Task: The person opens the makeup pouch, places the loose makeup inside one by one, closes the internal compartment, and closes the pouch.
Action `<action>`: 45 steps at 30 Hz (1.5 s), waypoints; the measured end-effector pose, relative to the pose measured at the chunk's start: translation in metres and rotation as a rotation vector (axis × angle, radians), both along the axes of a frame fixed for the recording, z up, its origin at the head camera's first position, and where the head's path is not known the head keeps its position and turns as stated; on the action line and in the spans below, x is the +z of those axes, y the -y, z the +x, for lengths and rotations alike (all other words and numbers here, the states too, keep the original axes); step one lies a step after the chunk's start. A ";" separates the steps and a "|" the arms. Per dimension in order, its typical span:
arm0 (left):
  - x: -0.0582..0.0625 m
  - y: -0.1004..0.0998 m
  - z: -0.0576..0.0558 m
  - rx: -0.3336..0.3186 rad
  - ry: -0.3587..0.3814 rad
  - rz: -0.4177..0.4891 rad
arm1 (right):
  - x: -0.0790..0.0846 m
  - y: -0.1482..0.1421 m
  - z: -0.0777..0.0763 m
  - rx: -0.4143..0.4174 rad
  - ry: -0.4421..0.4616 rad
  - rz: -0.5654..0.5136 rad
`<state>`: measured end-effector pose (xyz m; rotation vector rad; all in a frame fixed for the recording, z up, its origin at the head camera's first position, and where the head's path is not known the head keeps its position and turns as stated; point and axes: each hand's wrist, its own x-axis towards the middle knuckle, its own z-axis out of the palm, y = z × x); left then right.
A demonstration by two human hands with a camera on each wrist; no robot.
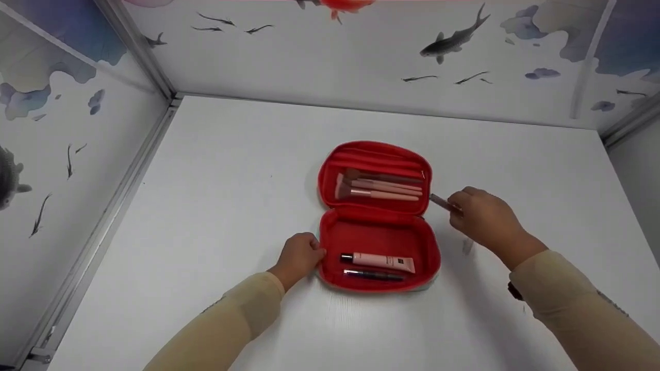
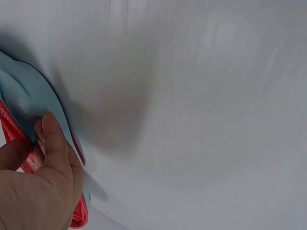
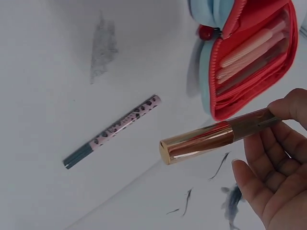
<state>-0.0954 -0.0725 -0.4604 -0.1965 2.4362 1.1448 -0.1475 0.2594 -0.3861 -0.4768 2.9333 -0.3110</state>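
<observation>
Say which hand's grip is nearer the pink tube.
Left grip: pinching the left rim of the open case, just left of the pink tube. Right grip: farther, outside the case's right side, holding a gold cylinder.

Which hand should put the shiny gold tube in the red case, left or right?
Probably the right hand. It grips the gold tube near the open red case. The left hand pinches the case's edge, so it seems better placed to hold it steady.

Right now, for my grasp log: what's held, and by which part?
Right hand: gold cylindrical tube, by its darker end. Left hand: red-lined blue zippered case, by its left rim.
</observation>
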 end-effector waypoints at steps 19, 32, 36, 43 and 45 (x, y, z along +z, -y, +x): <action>-0.001 0.002 0.003 -0.004 -0.012 0.012 | 0.006 0.077 0.005 0.258 0.231 0.119; 0.003 0.003 -0.001 -0.025 -0.010 0.007 | -0.014 0.112 0.008 0.329 0.328 0.219; 0.003 0.004 -0.001 -0.029 -0.030 0.004 | -0.022 0.119 0.008 0.322 0.363 0.234; 0.003 0.003 -0.002 -0.047 -0.027 -0.005 | -0.037 0.122 0.007 0.281 0.386 0.220; 0.003 0.003 -0.002 -0.056 -0.038 -0.011 | -0.039 0.122 0.008 0.276 0.387 0.210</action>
